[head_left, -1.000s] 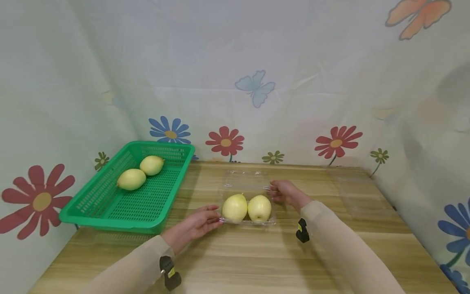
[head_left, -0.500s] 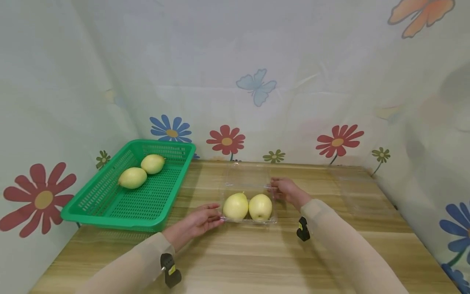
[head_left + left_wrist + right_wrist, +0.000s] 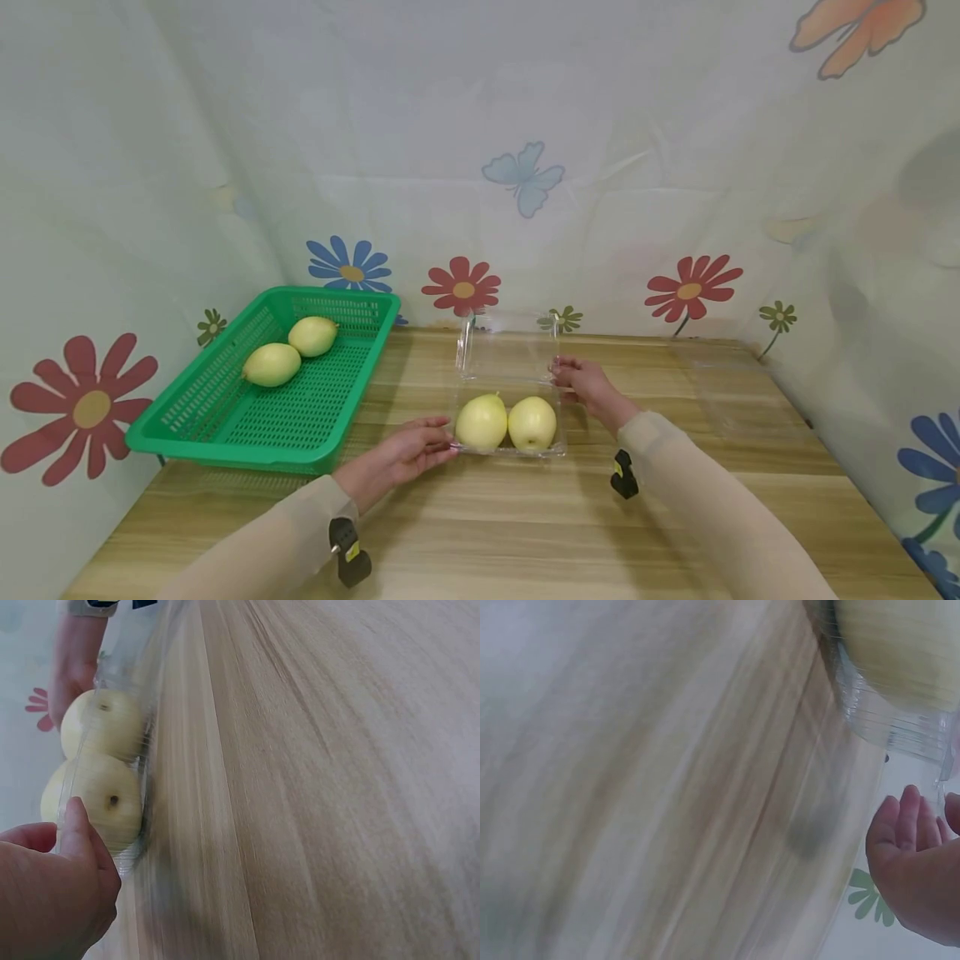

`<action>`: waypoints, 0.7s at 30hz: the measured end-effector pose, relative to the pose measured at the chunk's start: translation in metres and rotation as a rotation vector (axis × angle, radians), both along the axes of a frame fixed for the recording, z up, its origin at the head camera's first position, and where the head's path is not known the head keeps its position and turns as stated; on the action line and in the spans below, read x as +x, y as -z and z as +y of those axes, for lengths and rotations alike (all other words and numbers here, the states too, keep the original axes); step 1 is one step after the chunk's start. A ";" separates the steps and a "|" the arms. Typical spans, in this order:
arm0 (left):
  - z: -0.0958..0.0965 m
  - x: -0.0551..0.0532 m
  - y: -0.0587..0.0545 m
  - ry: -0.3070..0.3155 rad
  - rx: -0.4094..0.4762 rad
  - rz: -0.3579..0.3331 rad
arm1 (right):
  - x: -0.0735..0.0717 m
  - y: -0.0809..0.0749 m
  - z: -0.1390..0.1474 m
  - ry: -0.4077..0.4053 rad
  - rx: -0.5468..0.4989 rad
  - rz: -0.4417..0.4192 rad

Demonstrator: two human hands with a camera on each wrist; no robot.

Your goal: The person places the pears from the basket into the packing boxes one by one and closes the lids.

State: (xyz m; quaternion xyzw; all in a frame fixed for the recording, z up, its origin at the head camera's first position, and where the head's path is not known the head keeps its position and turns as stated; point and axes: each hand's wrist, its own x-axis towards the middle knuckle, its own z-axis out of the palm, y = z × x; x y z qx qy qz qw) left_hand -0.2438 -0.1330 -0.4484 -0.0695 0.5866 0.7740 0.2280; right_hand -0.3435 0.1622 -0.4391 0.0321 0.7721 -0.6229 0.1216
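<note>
Pinching the near left corner of the clear box [image 3: 507,452] with the left hand [image 3: 405,454]; lightly, to judge by the nearly straight fingers. Gripping, with the right hand [image 3: 596,392], the right side of the raised lid [image 3: 510,342], low down near the fold; thumb to one side and fingers to the other in the right wrist view, though blurred there and hard to make out at the exact contact.

Between the hands, flat on the wooden table [image 3: 517,525]: the box, filled with a left pear [image 3: 481,423], stem up, and, just beside it, a right pear [image 3: 532,423], dimpled end towards the near side. Joined along the back of the box: the lid, tilted up and clear of both pears.

Already done, by the look of it: the filling, with two pears side by side and little visible room for a third. Apparently unfinished: the closing, with lid up and front edge unfastened.

Farther out to the left: a green basket [image 3: 225,457], slotted, with a near pear [image 3: 272,365] and a far pear [image 3: 313,337] inside, seemingly touching. Well to the right, towards the back: a faint see-through item [image 3: 735,392], too pale to identify. Behind everything: a pale cloth backdrop [image 3: 375,108], printed with flowers and butterflies.
</note>
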 end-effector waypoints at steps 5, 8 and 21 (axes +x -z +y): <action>0.000 0.001 0.000 0.001 0.005 -0.001 | 0.000 0.004 0.000 0.036 0.025 0.062; -0.001 0.001 0.000 0.000 0.005 0.001 | 0.001 0.005 -0.001 0.055 0.030 0.096; -0.001 0.000 0.000 0.009 -0.001 0.002 | 0.012 0.004 0.006 -0.045 0.335 0.427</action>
